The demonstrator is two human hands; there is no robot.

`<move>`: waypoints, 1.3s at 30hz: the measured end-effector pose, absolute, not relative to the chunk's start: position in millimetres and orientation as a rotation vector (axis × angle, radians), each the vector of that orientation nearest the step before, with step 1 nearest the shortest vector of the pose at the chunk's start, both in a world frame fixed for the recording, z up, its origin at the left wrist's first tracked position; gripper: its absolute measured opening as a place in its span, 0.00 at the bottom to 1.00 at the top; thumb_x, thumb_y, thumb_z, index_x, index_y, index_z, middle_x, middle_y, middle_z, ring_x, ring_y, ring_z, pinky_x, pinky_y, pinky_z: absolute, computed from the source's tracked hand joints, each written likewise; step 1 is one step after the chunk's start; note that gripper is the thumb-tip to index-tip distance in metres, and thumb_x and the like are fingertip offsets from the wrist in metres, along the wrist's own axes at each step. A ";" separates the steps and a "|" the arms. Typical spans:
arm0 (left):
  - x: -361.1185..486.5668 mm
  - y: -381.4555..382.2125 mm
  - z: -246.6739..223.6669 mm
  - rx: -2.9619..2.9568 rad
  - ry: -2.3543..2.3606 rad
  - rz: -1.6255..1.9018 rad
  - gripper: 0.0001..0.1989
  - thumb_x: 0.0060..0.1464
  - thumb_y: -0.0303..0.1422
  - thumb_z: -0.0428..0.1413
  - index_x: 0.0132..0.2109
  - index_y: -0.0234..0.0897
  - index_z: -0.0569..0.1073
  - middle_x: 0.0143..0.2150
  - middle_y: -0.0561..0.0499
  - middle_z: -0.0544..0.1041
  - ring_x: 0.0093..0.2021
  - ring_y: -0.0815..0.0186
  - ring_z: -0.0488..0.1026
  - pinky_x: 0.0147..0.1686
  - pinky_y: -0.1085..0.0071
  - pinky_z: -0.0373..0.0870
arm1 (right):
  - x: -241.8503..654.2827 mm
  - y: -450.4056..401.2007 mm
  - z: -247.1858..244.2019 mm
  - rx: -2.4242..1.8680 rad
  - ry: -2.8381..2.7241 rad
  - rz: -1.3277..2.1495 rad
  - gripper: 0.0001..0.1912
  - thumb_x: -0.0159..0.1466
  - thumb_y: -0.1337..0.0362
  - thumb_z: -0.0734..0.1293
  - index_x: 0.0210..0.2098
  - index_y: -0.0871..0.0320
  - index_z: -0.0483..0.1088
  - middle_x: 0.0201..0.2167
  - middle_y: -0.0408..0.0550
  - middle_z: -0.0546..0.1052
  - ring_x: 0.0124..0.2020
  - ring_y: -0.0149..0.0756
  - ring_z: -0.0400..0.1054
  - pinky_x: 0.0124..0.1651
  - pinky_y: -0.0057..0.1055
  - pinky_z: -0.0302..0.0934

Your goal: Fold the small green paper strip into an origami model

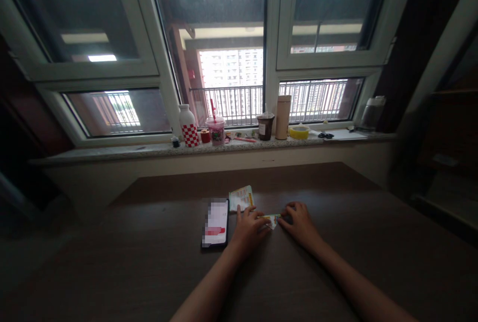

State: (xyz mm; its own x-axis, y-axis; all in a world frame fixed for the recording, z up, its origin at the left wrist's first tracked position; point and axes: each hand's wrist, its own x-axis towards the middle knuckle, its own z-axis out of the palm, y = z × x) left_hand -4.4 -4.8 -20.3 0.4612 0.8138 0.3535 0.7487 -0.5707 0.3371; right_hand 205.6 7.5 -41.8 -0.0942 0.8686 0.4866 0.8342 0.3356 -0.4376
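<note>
On the bench, we saw the left hand and right hand at opposite ends of a small printed paper slip. Both sets of fingers were nearly closed, pinching its ends. We logged a lit phone just left of the left hand, a printed card just beyond that hand. Farther off, we noted a checkered bottle, pink cup and yellow roll on the sill, then window.
</note>
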 end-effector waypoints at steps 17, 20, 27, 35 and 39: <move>-3.3 -4.7 -11.5 2.540 1.304 0.814 0.13 0.53 0.33 0.58 0.47 0.50 0.75 0.47 0.51 0.75 0.54 0.59 0.66 0.63 0.41 0.39 | 200.7 -0.5 -27.8 -1.197 -2.116 0.353 0.14 0.62 0.65 0.63 0.46 0.52 0.73 0.41 0.50 0.73 0.47 0.41 0.63 0.52 0.39 0.58; -1.5 -4.3 -12.1 2.542 1.327 0.901 0.16 0.53 0.31 0.58 0.49 0.51 0.74 0.52 0.51 0.73 0.57 0.58 0.64 0.63 0.42 0.40 | 202.8 1.2 -26.9 -1.203 -2.029 0.390 0.08 0.61 0.62 0.64 0.38 0.56 0.74 0.36 0.49 0.73 0.42 0.40 0.65 0.47 0.37 0.60; 7.9 -4.0 -16.7 2.357 1.459 1.130 0.10 0.51 0.31 0.59 0.42 0.47 0.78 0.54 0.48 0.70 0.58 0.55 0.62 0.61 0.47 0.52 | 200.5 1.7 -28.3 -1.293 -1.818 0.496 0.06 0.59 0.61 0.64 0.30 0.57 0.68 0.31 0.46 0.73 0.35 0.38 0.67 0.40 0.33 0.60; 12.9 -4.9 -17.9 2.145 1.385 1.032 0.09 0.53 0.33 0.56 0.41 0.45 0.79 0.48 0.50 0.78 0.59 0.55 0.63 0.62 0.47 0.48 | 197.6 -1.0 -25.6 -1.118 -1.894 0.549 0.07 0.57 0.60 0.68 0.29 0.57 0.68 0.38 0.48 0.74 0.45 0.40 0.66 0.50 0.37 0.59; 11.8 -3.8 -17.0 2.101 1.344 1.003 0.10 0.53 0.35 0.56 0.42 0.45 0.78 0.46 0.52 0.79 0.59 0.55 0.64 0.64 0.47 0.44 | 197.7 -2.7 -24.1 -1.053 -1.931 0.651 0.08 0.59 0.58 0.67 0.33 0.56 0.71 0.42 0.49 0.75 0.48 0.41 0.66 0.54 0.40 0.58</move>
